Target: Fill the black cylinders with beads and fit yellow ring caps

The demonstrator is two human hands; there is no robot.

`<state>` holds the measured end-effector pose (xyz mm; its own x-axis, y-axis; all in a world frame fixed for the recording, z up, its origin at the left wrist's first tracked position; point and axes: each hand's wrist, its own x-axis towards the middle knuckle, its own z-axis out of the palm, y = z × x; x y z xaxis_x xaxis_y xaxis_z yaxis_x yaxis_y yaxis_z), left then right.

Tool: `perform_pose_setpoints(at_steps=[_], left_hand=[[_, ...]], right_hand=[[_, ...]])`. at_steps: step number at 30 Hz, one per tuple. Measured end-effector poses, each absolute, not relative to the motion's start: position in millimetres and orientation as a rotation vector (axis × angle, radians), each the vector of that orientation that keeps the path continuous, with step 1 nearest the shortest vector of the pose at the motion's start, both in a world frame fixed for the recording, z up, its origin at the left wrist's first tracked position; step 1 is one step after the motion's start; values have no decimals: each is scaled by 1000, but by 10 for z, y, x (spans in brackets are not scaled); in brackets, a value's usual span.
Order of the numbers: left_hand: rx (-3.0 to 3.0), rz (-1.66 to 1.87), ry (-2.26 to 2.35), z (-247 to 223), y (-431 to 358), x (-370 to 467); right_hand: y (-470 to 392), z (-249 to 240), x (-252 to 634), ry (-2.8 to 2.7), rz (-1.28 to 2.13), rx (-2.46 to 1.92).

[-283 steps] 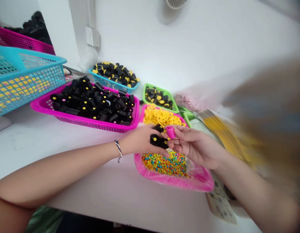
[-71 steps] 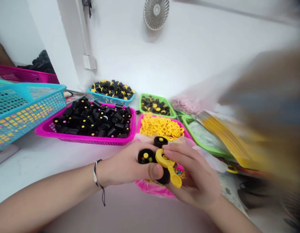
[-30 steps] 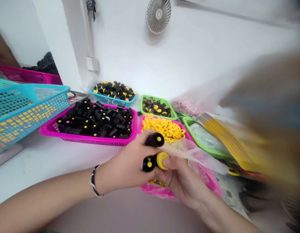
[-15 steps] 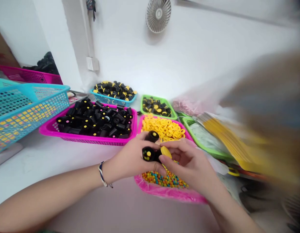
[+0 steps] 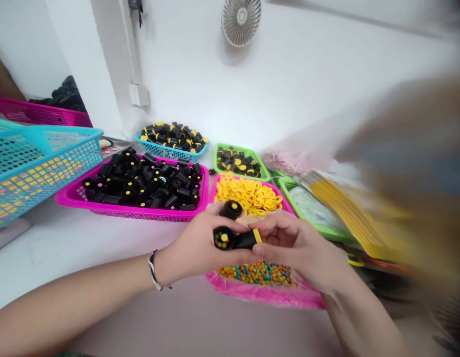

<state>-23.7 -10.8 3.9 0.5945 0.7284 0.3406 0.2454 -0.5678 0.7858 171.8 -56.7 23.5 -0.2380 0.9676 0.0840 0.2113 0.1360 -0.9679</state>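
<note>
My left hand (image 5: 200, 245) is wrapped round several black tubes. One tube (image 5: 223, 238) shows colored beads round a yellow center, and another black tube (image 5: 233, 209) sticks up between thumb and fingers. A third black piece (image 5: 245, 240) points right, with a yellow cap (image 5: 257, 236) on its end. My right hand (image 5: 297, 243) pinches that yellow cap between thumb and fingers. Both hands are above a pink plastic-lined basket (image 5: 252, 295) of small colored beads (image 5: 259, 273). Behind them, yellow rings (image 5: 248, 193) fill a pink basket.
Black tubes fill a large pink basket (image 5: 141, 213). Behind stand a blue basket (image 5: 174, 151) and a green basket (image 5: 265, 171) of black and yellow pieces. A blue basket (image 5: 66, 144) is at left. Yellow strips (image 5: 337, 213) and a blurred shape are at right.
The yellow cap, tilted with its round face showing before, now sits edge-on, square on the end of the black piece. My right fingers have closed in on it.
</note>
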Motion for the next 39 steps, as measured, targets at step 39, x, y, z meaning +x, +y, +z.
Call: perform_pose_setpoints(at_steps=[39], left_hand=[[1948,875,653,15,3,-185]], right_hand=[[-577,251,1757,-1844,658,-1058]])
